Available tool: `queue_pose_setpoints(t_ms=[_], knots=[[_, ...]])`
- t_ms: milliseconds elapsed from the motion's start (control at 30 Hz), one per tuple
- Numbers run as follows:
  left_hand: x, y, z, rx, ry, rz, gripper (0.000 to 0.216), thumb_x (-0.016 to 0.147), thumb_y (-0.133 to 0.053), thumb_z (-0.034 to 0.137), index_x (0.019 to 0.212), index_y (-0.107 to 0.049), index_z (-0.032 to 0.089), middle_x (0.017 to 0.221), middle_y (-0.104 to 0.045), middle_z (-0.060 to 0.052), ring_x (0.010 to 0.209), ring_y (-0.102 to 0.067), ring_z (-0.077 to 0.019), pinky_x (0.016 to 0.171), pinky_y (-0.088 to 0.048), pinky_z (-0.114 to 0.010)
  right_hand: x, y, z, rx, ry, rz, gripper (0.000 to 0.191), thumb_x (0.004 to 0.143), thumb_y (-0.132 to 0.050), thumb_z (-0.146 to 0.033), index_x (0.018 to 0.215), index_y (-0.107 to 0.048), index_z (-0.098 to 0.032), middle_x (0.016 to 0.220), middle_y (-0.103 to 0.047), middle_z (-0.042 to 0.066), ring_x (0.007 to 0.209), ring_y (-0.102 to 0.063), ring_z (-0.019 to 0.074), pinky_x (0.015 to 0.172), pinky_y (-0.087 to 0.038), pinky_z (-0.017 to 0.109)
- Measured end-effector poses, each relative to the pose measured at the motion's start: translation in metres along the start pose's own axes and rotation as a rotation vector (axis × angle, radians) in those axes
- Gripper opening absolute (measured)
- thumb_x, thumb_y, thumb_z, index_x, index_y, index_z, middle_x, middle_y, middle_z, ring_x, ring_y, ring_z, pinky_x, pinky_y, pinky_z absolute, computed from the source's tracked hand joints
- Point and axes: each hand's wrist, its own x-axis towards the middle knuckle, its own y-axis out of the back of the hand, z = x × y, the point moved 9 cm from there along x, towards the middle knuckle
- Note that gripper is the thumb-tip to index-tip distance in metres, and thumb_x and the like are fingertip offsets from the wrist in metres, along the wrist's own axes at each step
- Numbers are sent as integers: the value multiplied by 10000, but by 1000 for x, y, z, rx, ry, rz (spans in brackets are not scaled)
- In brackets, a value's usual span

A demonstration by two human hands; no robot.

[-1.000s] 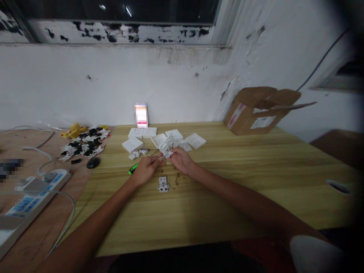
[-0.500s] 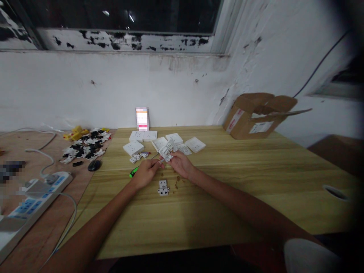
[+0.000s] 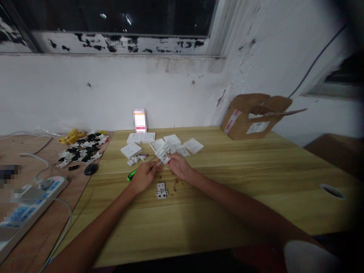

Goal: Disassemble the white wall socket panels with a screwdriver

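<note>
Over the middle of the table, a white wall socket panel [image 3: 165, 151] is tilted up with its ribbed back showing. My right hand [image 3: 179, 166] is closed on its lower right side. At the panel's lower left edge, my left hand [image 3: 145, 173] has its fingers pinched together; the fingertips are partly hidden. A green and black handle-like thing [image 3: 131, 174] lies beside my left hand. Nearer to me sit white socket inserts [image 3: 161, 191] with dark slots. More small socket inserts [image 3: 137, 159] and a thin tool with a red and blue end [image 3: 145, 155] lie behind my left hand.
Several white socket panels [image 3: 131, 150] lie towards the wall, before a propped phone [image 3: 140, 120]. Brown bits [image 3: 175, 185] are scattered nearby. Leftward are a mouse [image 3: 91, 169], mixed plastic parts [image 3: 82, 148] and a power strip [image 3: 36, 204]. A cardboard box [image 3: 250, 117] stands back right.
The whole scene has shifted slightly left and down as the camera turned. Both hands stay at the same socket panel, which has tipped a little.
</note>
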Motion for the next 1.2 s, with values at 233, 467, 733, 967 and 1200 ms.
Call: queue_pose_setpoints(t_ms=[233, 467, 733, 967, 1200], knots=[[-1, 1, 0, 34, 9, 9, 464, 1023, -400, 396, 959, -791, 156, 730, -699, -45, 678, -596, -200, 725, -392, -299, 2, 3, 3, 13, 16, -19, 264, 817, -657, -146, 1077, -702, -155, 1076, -787, 76, 930, -737, 220, 910, -607, 361], [-1, 1, 0, -1, 35, -2, 468, 1023, -406, 403, 942, -791, 151, 736, -708, -48, 686, -610, -202, 707, -396, -298, 2, 3, 4, 13, 16, -14, 278, 822, -668, -143, 1098, -681, -170, 1100, -785, 71, 970, -741, 224, 953, -601, 386], [-4, 1, 9, 211, -21, 2, 403, 1038, -404, 331, 1014, -770, 163, 812, -759, -96, 738, -690, -234, 736, -416, -321, 1, 3, 0, 19, 54, 16, 390, 802, -683, -117, 1180, -652, -207, 1089, -787, 45, 981, -738, 225, 934, -618, 393], [-5, 2, 8, 208, -22, 4, 413, 1041, -397, 345, 981, -765, 167, 809, -757, -93, 739, -688, -229, 723, -410, -314, 3, 3, 0, 17, 47, 17, 325, 793, -679, -127, 1111, -665, -192, 1088, -783, 57, 1014, -728, 228, 949, -610, 391], [-3, 2, 5, 122, -16, 1, 430, 1034, -394, 364, 959, -776, 180, 760, -736, -55, 695, -656, -209, 714, -404, -306, 3, 4, 2, -4, 38, 3, 275, 800, -681, -146, 1072, -671, -186, 1063, -783, 59, 1002, -727, 230, 947, -606, 395]])
